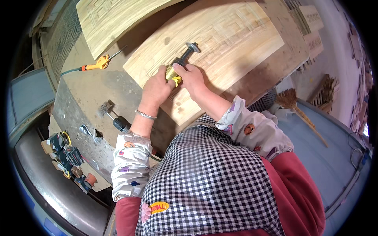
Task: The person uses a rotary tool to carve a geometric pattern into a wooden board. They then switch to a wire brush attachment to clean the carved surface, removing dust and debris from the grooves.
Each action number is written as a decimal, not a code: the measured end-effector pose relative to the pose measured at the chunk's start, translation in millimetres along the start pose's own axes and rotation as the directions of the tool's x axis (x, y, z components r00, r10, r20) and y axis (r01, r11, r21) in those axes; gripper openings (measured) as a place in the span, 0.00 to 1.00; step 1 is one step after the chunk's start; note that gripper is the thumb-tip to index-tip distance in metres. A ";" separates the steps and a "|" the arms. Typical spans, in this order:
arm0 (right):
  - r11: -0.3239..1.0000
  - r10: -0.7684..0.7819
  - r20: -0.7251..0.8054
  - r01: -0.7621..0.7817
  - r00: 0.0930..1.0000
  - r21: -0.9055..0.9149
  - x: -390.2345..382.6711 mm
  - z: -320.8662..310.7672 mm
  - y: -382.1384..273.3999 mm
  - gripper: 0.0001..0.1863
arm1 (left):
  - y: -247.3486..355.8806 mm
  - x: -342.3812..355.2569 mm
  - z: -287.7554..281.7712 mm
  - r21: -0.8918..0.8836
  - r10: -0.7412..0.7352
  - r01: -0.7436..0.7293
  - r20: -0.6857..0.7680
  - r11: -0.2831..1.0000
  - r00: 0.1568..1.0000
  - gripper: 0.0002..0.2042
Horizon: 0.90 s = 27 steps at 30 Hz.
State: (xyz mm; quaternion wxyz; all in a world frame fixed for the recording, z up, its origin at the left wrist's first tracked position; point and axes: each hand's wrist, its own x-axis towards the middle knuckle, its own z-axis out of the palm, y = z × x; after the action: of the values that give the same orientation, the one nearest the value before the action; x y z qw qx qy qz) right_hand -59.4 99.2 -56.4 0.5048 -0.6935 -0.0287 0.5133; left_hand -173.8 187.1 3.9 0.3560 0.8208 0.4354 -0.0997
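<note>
Both my hands are closed around a small yellow-and-black handheld grinder (pixel 180 64) with a round dark disc on its far end. My left hand (pixel 156 87) grips the rear of its body, and my right hand (pixel 191 80) wraps the side nearer the disc. Beneath them lies a pale wooden panel (pixel 232 51) with carved rectangular line patterns. The disc sits over the panel's carved middle; whether it touches the wood I cannot tell.
A second carved panel (pixel 114 23) lies at the far left. An orange air blow gun (pixel 101 63) with a hose rests on the dusty table (pixel 78 94). Near my left forearm is a black tool (pixel 119 123) with a wire brush. Several power tools (pixel 65 155) stand lower left; a straw broom (pixel 289 99) is at right.
</note>
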 end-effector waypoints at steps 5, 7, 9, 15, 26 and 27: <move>0.997 -0.016 0.006 0.016 1.000 -0.080 -12.0 -5.5 -3.9 0.26 | 1.0 -11.3 7.9 0.020 -0.005 0.006 -0.033 1.000 0.999 0.21; 1.000 0.010 0.002 -0.010 1.000 0.023 -27.6 -11.2 1.2 0.25 | 6.6 -19.8 8.5 0.045 -0.001 0.000 0.015 0.999 1.000 0.21; 0.993 0.058 -0.010 -0.056 0.998 0.106 -39.0 -16.2 8.5 0.24 | 9.2 -27.1 12.3 0.050 0.016 -0.018 0.045 0.999 0.999 0.21; 0.999 0.038 0.003 -0.038 0.999 0.030 -28.8 -26.7 22.4 0.26 | 10.2 -26.3 26.6 0.049 0.019 -0.021 0.043 0.999 0.999 0.21; 0.984 0.057 -0.042 -0.049 0.997 0.169 -38.8 -33.5 18.6 0.24 | 23.1 -29.0 30.7 0.008 0.043 -0.043 0.010 0.999 0.999 0.18; 0.991 0.047 -0.037 -0.041 0.998 0.131 -36.6 -34.9 21.0 0.24 | 24.8 -26.9 30.5 0.023 0.044 -0.045 0.031 0.999 0.999 0.19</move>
State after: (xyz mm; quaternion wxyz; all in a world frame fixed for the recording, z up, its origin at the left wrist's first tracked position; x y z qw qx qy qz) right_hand -60.8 45.1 -48.1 0.5380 -0.6697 0.0303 0.5111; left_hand -166.0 140.1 6.8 0.3550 0.8328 0.4104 -0.1093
